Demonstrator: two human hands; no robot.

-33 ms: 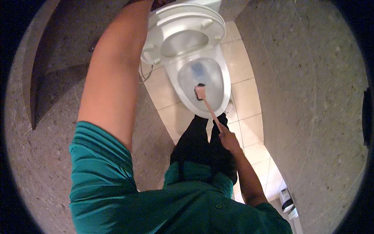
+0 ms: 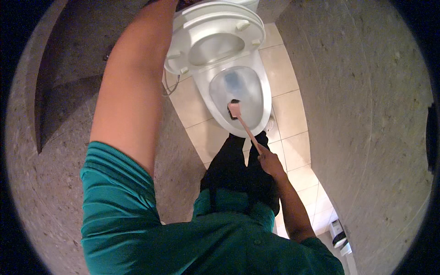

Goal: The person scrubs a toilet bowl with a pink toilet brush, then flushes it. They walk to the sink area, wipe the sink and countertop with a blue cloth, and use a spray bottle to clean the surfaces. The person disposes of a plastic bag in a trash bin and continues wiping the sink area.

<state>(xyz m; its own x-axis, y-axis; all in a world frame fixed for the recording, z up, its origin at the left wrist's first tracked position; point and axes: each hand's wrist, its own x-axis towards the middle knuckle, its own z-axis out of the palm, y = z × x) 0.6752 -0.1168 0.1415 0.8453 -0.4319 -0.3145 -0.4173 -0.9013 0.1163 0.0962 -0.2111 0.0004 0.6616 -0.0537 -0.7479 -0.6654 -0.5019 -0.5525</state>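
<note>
My right hand (image 2: 271,161) is closed around the handle end of a pink toilet brush (image 2: 248,130), just in front of my dark trousers. The brush's squarish head, with dark bristles along its edges, is inside the white toilet bowl (image 2: 264,98) near its front. Blue tints the water or inner wall at the back of the bowl. The seat (image 2: 184,57) and lid are raised. My left arm stretches forward past the top edge beside the lid, and its hand is out of view. A dark reddish patch by that arm is too unclear to name.
Grey speckled partition walls (image 2: 362,101) close in on both sides. Beige floor tiles (image 2: 291,112) surround the toilet. A thin hose (image 2: 172,88) curves beside the bowl on the left. At the lower right is a white and black fixture (image 2: 338,236).
The brush head has shifted very slightly left and toward me inside the bowl. My right hand keeps its hold on the handle.
</note>
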